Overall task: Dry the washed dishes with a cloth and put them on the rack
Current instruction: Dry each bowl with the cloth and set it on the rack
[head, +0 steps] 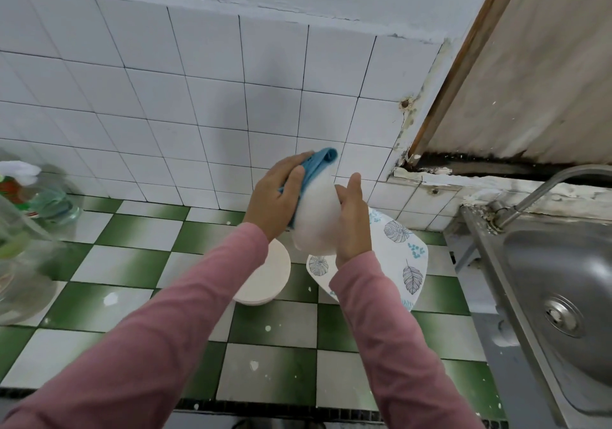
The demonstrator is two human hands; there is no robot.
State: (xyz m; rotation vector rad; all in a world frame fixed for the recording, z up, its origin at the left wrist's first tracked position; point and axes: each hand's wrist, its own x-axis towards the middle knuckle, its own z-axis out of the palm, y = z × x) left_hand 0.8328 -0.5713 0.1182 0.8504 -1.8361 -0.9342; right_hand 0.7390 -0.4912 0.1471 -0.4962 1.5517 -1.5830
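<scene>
Drying under way left of the steel sink (pixel 563 279) | white dish (pixel 318 216), blurred, is held above the counter by the right hand (pixel 352 223), curled round its edge | blue cloth (pixel 318 160) is gripped against it by the left hand (pixel 275 193) | dish is best turned while the cloth is pressed flat | no writing can be read

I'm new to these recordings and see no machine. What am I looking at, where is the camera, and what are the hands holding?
No machine: a person in pink sleeves works bare-handed, filmed by one camera on their head, looking down. The left hand holds a blue cloth against a blurred white dish, which the right hand grips. Below, on the green-and-white tiled counter, lie a round cream dish and a leaf-patterned plate; a steel sink is at right.
</scene>
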